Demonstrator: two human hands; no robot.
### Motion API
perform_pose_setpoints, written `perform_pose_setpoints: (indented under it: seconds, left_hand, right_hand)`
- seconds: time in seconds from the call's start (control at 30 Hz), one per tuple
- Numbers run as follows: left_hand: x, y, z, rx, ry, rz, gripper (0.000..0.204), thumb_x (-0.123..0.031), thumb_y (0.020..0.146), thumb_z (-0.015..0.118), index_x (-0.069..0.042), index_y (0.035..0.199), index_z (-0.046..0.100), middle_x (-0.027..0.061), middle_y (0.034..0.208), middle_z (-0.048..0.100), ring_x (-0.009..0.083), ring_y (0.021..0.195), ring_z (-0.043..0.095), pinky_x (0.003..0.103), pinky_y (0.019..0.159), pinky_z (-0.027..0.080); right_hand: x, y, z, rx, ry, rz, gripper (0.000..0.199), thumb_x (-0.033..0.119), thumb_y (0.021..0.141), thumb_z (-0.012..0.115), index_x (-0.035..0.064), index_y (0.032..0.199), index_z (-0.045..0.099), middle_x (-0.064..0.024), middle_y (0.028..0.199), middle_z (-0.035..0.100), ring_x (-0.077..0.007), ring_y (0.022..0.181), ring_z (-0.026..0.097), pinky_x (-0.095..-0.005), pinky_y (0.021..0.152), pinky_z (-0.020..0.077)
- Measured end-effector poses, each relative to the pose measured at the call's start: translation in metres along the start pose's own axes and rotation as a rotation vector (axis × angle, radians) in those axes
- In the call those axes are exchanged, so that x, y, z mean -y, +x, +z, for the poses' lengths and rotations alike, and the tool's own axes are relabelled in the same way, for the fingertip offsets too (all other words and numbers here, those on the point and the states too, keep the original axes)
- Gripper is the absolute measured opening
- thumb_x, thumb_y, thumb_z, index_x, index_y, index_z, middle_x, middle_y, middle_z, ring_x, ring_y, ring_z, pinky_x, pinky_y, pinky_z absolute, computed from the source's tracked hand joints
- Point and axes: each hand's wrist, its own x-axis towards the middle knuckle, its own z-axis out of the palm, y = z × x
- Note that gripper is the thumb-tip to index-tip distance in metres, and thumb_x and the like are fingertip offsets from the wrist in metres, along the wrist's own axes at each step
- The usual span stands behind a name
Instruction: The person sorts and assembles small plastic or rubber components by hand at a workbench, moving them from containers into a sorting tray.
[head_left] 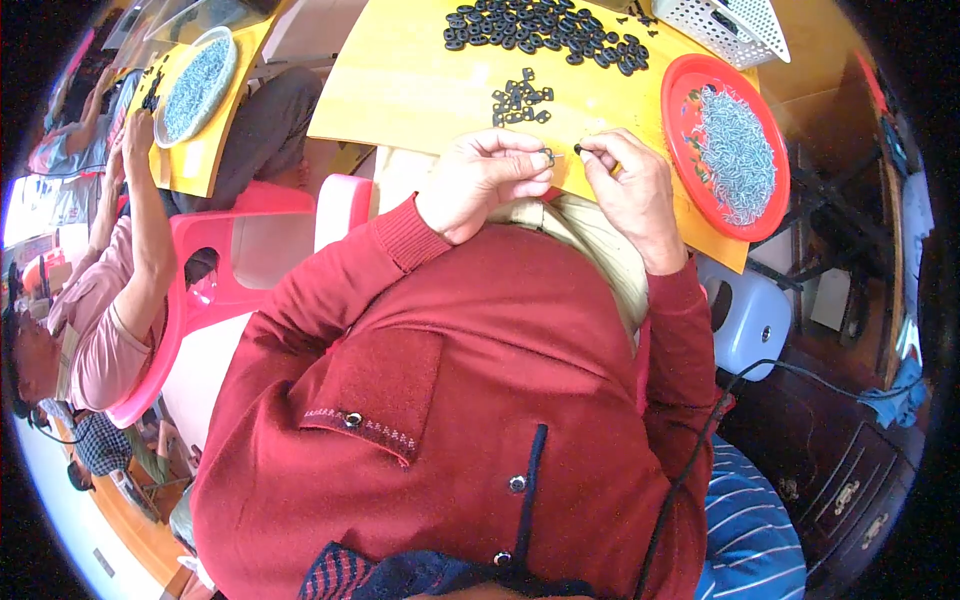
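Brt light, L edge overexp., fisheye warp nr rim.

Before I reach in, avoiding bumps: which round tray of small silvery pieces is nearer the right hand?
The red flowered tray; the whitish tray sits on another yellow table, far left.

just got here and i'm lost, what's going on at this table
A person in a red sweater is at a yellow table. The left hand pinches a small dark piece; the right hand pinches a small black part, close by but apart. Ahead lie a small group of black pieces and a larger spread of black oval pieces. A red tray of thin silvery pieces sits to the right.
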Motion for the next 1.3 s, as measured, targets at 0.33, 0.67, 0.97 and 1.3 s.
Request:
perform_pose_setpoints:
  seconds: [0.33, 0.67, 0.97, 1.3]
  left_hand:
    - [-0.002, -0.001, 0.004, -0.026, -0.042, -0.014, 0.014, 0.004, 0.084, 0.059, 0.003, 0.097, 0.058, 0.0143, 0.091, 0.064, 0.0209, 0.082, 0.064, 0.03, 0.075, 0.055]
    - [-0.003, -0.001, 0.006, -0.034, -0.024, -0.019, 0.014, 0.002, 0.083, 0.06, 0.003, 0.097, 0.057, 0.0127, 0.09, 0.063, 0.0196, 0.083, 0.064, 0.03, 0.077, 0.055]
    - [-0.005, -0.003, 0.007, -0.047, 0.01, -0.017, 0.014, 0.002, 0.083, 0.061, 0.004, 0.097, 0.057, 0.0131, 0.09, 0.063, 0.0202, 0.081, 0.064, 0.03, 0.076, 0.056]
    - [-0.005, -0.002, 0.006, -0.033, -0.003, -0.024, 0.016, 0.001, 0.083, 0.061, 0.004, 0.098, 0.056, 0.0148, 0.089, 0.063, 0.0219, 0.079, 0.065, 0.03, 0.075, 0.056]
  right_hand:
    - [0.006, 0.0, -0.009, 0.138, -0.196, -0.186, 0.021, 0.008, 0.079, 0.055, 0.0036, 0.099, 0.061, -0.0152, 0.096, 0.06, -0.0328, 0.091, 0.057, -0.0396, 0.078, 0.0463]
    - [-0.002, -0.002, -0.003, 0.168, 0.506, 0.19, 0.021, 0.001, 0.081, 0.063, -0.0004, 0.102, 0.059, -0.0017, 0.081, 0.059, -0.0067, 0.072, 0.055, -0.0219, 0.066, 0.0483]
    - [-0.002, -0.002, 0.002, 0.212, 0.724, 0.217, 0.026, 0.001, 0.081, 0.064, 0.0, 0.106, 0.059, -0.0017, 0.087, 0.061, -0.007, 0.08, 0.058, -0.0212, 0.074, 0.0482]
    - [-0.003, -0.003, 0.004, 0.235, 0.775, 0.23, 0.028, 0.002, 0.081, 0.065, -0.0005, 0.108, 0.059, -0.0018, 0.088, 0.061, -0.0071, 0.079, 0.058, -0.0216, 0.075, 0.0485]
